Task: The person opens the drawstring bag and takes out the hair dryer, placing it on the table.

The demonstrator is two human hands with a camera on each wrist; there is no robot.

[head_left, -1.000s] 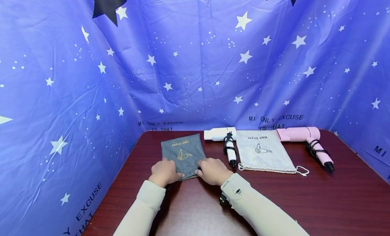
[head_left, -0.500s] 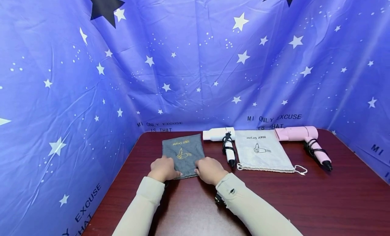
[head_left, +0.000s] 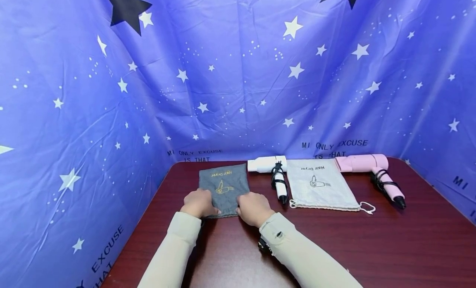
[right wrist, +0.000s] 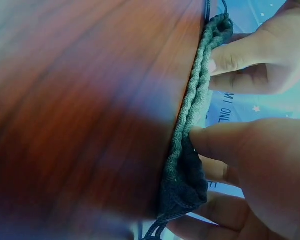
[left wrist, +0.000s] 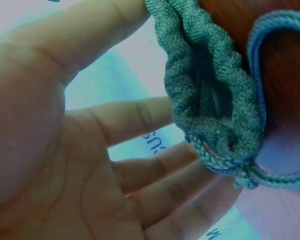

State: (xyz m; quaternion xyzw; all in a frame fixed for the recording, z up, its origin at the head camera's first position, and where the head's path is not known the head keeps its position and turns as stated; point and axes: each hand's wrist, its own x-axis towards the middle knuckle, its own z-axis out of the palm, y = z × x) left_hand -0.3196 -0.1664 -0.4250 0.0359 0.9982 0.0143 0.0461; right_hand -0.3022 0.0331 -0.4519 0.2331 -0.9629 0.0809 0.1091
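A grey drawstring bag (head_left: 227, 205) printed with a yellow hair dryer lies on the left of the table, its mouth toward the person. My left hand (head_left: 198, 203) holds its left front side, thumb over the top face and fingers at the underside. On the right front side, my right hand (head_left: 255, 208) pinches the bag between thumb and fingers. From the left wrist, the ribbed bag mouth (left wrist: 237, 95) gapes a little, a cord looping off its corner. In the right wrist view the bag's hem (right wrist: 190, 107) runs nearly closed between both hands.
Right of the grey bag lie a white hair dryer (head_left: 266, 164) with its black cord wrapped round the handle, a white drawstring bag (head_left: 321, 193), and a pink hair dryer (head_left: 366, 163). They rest on a dark red wooden table (head_left: 372, 246). A blue starry curtain (head_left: 223, 94) hangs behind.
The grey bag has shifted slightly to the right relative to the white hair dryer. Both hands keep hold of it, the right hand edging a little left. The other things lie unmoved.
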